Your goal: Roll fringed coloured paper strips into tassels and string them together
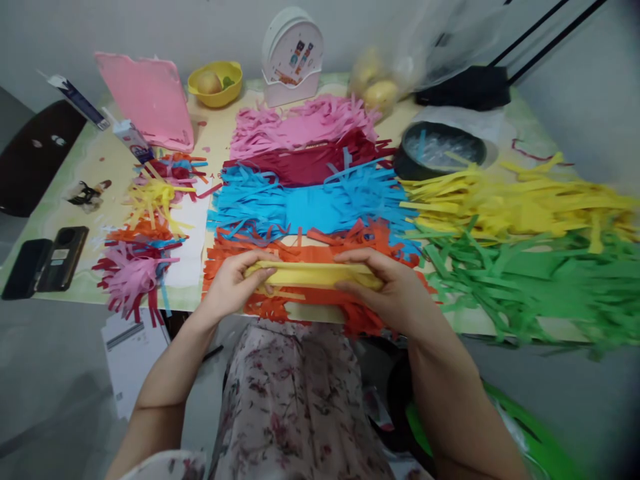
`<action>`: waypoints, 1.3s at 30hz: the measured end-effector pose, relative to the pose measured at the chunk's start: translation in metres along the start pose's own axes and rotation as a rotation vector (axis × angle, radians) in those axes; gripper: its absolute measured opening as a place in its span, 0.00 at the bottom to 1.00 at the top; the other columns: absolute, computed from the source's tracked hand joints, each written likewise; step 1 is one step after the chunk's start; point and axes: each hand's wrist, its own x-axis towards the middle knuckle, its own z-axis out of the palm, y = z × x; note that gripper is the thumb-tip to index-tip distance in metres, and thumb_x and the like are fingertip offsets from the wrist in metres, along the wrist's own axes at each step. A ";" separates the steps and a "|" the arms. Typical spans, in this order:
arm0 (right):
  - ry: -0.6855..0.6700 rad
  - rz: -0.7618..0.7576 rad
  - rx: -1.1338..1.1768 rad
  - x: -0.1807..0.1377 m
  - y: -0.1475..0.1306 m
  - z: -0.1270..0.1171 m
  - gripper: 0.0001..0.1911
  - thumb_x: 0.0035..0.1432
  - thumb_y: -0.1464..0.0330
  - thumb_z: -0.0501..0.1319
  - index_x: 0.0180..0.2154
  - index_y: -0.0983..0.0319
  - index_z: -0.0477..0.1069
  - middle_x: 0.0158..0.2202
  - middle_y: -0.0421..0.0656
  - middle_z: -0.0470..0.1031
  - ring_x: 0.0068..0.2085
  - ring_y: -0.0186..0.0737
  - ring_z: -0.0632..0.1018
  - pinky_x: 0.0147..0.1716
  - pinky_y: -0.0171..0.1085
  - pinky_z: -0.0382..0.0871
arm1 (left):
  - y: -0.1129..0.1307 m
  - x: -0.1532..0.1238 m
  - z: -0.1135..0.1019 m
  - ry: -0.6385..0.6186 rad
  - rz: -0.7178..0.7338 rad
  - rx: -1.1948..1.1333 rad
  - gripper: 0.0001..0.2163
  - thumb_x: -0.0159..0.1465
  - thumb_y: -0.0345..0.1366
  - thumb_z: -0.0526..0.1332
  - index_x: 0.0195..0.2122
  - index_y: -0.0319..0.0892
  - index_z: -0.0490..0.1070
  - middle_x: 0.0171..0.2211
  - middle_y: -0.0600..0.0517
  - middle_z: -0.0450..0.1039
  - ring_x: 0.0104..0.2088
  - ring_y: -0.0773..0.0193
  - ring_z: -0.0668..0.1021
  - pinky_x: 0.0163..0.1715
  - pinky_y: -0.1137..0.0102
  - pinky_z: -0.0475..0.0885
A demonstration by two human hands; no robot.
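The left hand [237,283] pinches one end of a folded yellow strip [307,274] between thumb and fingers; the right hand [397,290] grips the other end, the strip running level between them. Orange fringed paper [315,254] shows behind it on the table [107,167]. From the strip, blue paper [315,207], dark red paper [300,168] and pink paper [300,131] follow toward twelve o'clock, yellow fringe [520,203] at two, green fringe [545,280] at three, multicoloured tassels [133,270] at nine.
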 end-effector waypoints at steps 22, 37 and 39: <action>0.031 0.020 0.004 0.004 -0.012 -0.001 0.06 0.57 0.65 0.62 0.33 0.60 0.73 0.28 0.40 0.76 0.28 0.36 0.74 0.26 0.32 0.65 | 0.002 0.003 -0.003 0.025 0.095 0.179 0.11 0.61 0.41 0.62 0.36 0.38 0.75 0.35 0.49 0.78 0.33 0.62 0.78 0.31 0.73 0.73; 0.144 -0.102 0.269 -0.003 0.006 0.006 0.08 0.55 0.73 0.64 0.35 0.56 0.81 0.30 0.39 0.79 0.26 0.33 0.75 0.23 0.30 0.65 | -0.007 0.005 -0.001 -0.036 0.125 -0.149 0.08 0.56 0.29 0.62 0.33 0.40 0.81 0.31 0.51 0.78 0.24 0.69 0.77 0.25 0.76 0.73; 0.139 -0.131 0.298 -0.004 0.007 0.005 0.09 0.54 0.74 0.64 0.34 0.56 0.81 0.30 0.39 0.79 0.28 0.34 0.76 0.24 0.30 0.65 | -0.008 0.004 -0.003 -0.059 0.146 -0.166 0.09 0.57 0.28 0.61 0.33 0.41 0.81 0.29 0.51 0.77 0.22 0.69 0.76 0.24 0.75 0.71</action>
